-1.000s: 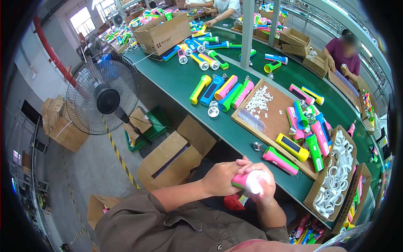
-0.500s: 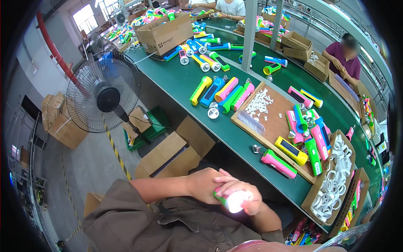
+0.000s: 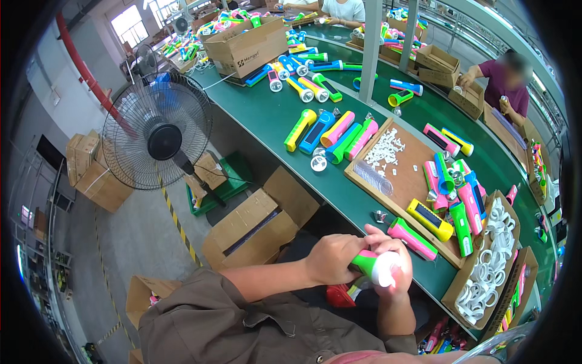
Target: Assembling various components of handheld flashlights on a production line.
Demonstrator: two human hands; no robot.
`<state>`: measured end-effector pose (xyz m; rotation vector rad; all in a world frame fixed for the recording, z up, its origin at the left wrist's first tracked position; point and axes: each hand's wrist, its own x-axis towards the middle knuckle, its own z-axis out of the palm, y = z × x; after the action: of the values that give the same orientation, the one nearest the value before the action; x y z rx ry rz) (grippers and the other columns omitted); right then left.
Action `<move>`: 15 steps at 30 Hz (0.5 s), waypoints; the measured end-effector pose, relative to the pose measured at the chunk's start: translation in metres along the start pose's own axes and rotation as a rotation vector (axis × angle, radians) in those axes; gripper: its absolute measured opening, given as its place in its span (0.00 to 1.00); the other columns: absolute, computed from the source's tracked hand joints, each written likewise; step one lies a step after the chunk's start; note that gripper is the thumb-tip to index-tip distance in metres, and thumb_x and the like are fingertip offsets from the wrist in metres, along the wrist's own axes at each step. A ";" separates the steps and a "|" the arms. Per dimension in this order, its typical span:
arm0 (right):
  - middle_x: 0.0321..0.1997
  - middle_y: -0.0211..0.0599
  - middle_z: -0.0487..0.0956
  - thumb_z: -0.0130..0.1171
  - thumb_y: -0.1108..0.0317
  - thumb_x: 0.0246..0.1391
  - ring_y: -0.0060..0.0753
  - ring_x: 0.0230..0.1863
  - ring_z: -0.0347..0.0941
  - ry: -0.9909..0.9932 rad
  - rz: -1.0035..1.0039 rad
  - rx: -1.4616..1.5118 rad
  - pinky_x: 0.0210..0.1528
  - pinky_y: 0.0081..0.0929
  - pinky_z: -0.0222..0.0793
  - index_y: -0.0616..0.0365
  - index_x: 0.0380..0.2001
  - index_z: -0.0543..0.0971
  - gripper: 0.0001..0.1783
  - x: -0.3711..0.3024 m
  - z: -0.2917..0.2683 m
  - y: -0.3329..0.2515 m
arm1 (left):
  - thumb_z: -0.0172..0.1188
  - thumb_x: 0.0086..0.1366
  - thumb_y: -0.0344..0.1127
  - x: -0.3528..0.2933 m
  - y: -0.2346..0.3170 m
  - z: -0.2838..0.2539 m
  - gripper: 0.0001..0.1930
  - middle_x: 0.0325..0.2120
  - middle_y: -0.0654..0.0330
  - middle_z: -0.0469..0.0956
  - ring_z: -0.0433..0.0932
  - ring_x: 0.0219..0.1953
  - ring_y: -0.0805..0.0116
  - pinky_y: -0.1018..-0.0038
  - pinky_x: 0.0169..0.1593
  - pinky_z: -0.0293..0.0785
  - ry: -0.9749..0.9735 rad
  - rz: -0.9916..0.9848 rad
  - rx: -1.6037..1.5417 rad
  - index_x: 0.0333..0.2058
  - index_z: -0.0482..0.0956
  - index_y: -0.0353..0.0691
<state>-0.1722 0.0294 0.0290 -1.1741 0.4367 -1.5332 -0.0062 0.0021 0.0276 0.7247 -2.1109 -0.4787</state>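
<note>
A green flashlight (image 3: 365, 261) with a white ring and a brightly glowing lens is held between my two hands, above my lap. My left hand (image 3: 337, 258) is closed round its body, which is mostly hidden in the fist. At the head end, my right hand (image 3: 397, 267) wraps its fingers and palm about the white rim. Just beyond, on the bench edge, lies a pink-and-green flashlight (image 3: 412, 238) with a loose silver reflector (image 3: 380, 216) by its end. A yellow flashlight (image 3: 429, 219) rests on the wooden tray's edge.
The wooden tray (image 3: 407, 167) holds small white parts and clear discs. Beside it stands a carton of white rings (image 3: 490, 261). More flashlights (image 3: 330, 136) line the green bench (image 3: 267, 115). A fan (image 3: 165, 142) and an open carton (image 3: 251, 227) are at left. A co-worker (image 3: 509, 79) sits across.
Both hands have moved toward the bench, and more of the flashlight's green body shows. The whole view has shifted slightly. Across the bench, the co-worker's one hand has reached to a carton.
</note>
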 end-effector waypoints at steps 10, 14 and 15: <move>0.46 0.50 0.79 0.55 0.67 0.54 0.58 0.66 0.63 -0.174 -0.093 0.070 0.74 0.56 0.27 0.61 0.45 0.73 0.15 -0.019 0.025 0.008 | 0.68 0.39 0.31 0.013 -0.018 -0.031 0.14 0.20 0.58 0.74 0.77 0.22 0.56 0.65 0.26 0.73 -0.128 0.265 -0.065 0.26 0.73 0.41; 0.49 0.49 0.78 0.54 0.66 0.55 0.57 0.67 0.63 -0.224 -0.081 0.018 0.74 0.56 0.26 0.61 0.47 0.73 0.18 -0.015 0.019 0.003 | 0.70 0.42 0.32 0.011 -0.022 -0.027 0.13 0.25 0.58 0.77 0.79 0.26 0.57 0.65 0.30 0.76 -0.168 0.195 -0.133 0.28 0.76 0.41; 0.49 0.49 0.78 0.54 0.65 0.55 0.57 0.67 0.62 -0.248 -0.053 -0.004 0.74 0.56 0.26 0.61 0.49 0.73 0.19 -0.010 0.013 0.002 | 0.70 0.42 0.32 0.011 -0.026 -0.022 0.13 0.25 0.58 0.77 0.79 0.26 0.57 0.65 0.30 0.76 -0.172 0.194 -0.141 0.28 0.76 0.41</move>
<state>-0.1613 0.0415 0.0286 -1.3686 0.2449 -1.4090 0.0150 -0.0270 0.0323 0.4051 -2.2533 -0.5933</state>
